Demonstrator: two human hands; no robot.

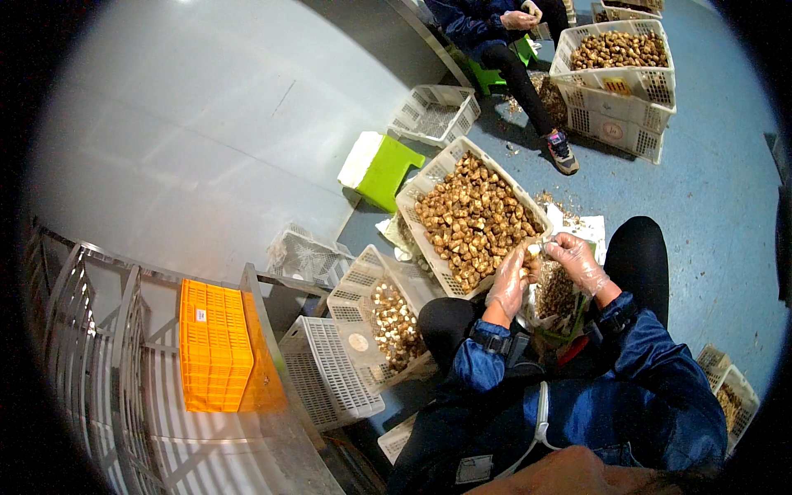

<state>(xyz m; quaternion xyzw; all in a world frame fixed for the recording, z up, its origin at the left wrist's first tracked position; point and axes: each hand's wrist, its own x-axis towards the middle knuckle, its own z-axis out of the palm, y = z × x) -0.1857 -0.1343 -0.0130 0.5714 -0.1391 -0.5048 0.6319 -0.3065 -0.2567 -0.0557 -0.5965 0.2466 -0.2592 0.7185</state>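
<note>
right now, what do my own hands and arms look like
Your left hand and right hand wear thin, clear, wrinkled plastic gloves. Dark straps sit near both wrists, next to shiny deep-blue sleeves.

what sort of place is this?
Likely a produce-processing room: a white crate of small brown produce, clear-gloved left hand and right hand, and a gloved co-worker seated near stacked crates.

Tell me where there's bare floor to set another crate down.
Bare blue floor stretches right of the right knee, between the stacked crates ahead and a white crate behind. Crowded: the left, where the full crate, green stool and partly filled crate stand close together.
</note>
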